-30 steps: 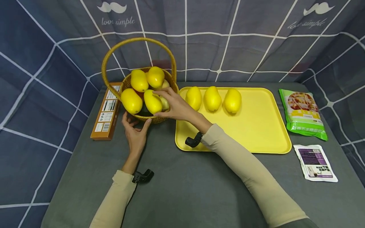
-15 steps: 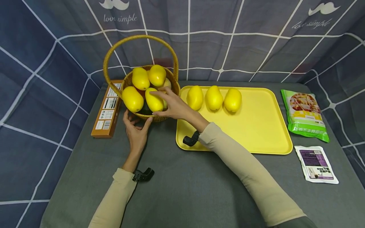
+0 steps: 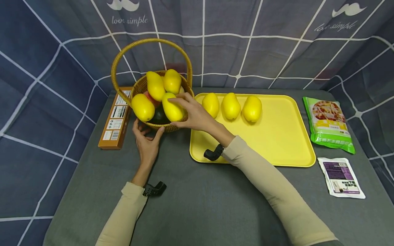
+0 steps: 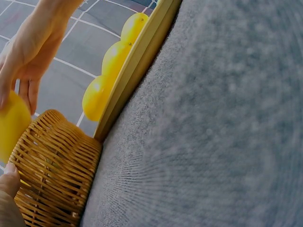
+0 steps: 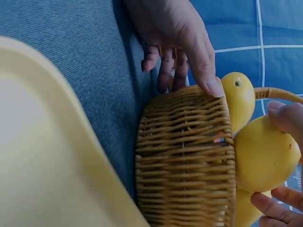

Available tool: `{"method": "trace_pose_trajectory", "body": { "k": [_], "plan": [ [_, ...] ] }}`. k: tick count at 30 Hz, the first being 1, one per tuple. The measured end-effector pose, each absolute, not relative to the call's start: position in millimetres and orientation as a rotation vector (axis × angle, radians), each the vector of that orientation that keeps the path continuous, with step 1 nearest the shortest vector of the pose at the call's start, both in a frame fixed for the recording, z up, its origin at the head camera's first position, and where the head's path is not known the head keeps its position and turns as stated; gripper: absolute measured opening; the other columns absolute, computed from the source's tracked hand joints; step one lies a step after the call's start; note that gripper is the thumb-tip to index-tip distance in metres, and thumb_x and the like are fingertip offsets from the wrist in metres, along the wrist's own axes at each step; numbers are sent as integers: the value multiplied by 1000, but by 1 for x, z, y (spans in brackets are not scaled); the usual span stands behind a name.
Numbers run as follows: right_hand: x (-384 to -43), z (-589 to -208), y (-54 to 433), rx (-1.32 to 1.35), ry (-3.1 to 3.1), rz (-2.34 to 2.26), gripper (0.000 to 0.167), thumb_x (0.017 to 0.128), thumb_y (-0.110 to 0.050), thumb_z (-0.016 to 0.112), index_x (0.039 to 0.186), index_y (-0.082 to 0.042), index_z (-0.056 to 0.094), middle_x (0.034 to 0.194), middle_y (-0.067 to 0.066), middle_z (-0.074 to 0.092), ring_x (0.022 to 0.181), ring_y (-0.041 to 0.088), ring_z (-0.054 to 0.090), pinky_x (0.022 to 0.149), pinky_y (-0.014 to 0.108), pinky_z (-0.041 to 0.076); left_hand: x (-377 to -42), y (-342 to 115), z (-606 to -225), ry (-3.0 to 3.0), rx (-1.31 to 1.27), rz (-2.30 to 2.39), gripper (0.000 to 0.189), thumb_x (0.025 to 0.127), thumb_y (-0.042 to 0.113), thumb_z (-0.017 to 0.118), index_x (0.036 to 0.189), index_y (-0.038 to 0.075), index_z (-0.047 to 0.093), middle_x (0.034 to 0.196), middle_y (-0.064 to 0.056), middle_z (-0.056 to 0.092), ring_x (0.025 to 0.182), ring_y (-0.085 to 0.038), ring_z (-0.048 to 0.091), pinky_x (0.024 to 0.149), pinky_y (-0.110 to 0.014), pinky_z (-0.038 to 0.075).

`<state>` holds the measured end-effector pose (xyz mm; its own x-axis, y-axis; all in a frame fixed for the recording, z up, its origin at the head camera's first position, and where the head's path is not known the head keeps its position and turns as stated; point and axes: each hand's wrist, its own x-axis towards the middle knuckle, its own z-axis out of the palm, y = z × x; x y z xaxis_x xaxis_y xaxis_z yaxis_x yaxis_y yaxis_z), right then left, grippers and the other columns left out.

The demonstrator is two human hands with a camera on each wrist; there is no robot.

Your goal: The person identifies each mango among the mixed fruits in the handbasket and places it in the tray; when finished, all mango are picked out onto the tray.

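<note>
My right hand (image 3: 200, 116) pinches a yellow mango (image 3: 173, 106) between thumb and fingers at the right side of the wicker basket (image 3: 170, 128). In the right wrist view this mango (image 5: 265, 153) sits right at the basket's rim. My left hand (image 3: 147, 147) holds the basket's front left, its thumb on the rim and its fingers against the outer wall. Other mangoes lie inside: one at the left (image 3: 143, 107) and two at the back, one of them a mango (image 3: 155, 86) tilted against its neighbour. Below them show a dark green rounded thing (image 3: 159, 116) and a patch of red.
A yellow tray (image 3: 277, 136) stands right of the basket, with three mangoes (image 3: 231, 106) in a row along its far left. Beside the basket lies a brown box (image 3: 115, 119). At the far right are a green food bag (image 3: 329, 123) and a white-and-purple pouch (image 3: 341, 177).
My right hand has shifted a little to the right with the mango, baring more of the dark green thing and the red patch. The back mangoes have shifted right too. My left hand stays put.
</note>
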<state>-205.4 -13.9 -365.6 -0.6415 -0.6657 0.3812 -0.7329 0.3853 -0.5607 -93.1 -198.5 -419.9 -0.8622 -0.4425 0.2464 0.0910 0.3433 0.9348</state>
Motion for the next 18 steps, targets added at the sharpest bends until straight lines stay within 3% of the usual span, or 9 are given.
{"method": "trace_pose_trajectory", "body": {
  "k": [10, 18],
  "plan": [
    [-187, -370, 36, 1103, -2481, 1205, 72, 75, -36, 85, 138, -17, 55, 136, 9, 47, 124, 22, 50, 105, 36, 42, -93, -195, -419, -2143, 315, -1546, 86, 88, 18, 74, 153, 6, 18, 143, -27, 39, 120, -45, 46, 79, -39, 41],
    [-165, -385, 75, 976, -2540, 1174, 71, 74, -35, 86, 136, -16, 57, 134, 10, 49, 121, 24, 52, 103, 41, 44, -92, -196, -421, -2130, 307, -1551, 86, 89, 18, 74, 153, 7, 19, 142, -27, 39, 119, -46, 46, 79, -41, 40]
  ]
}}
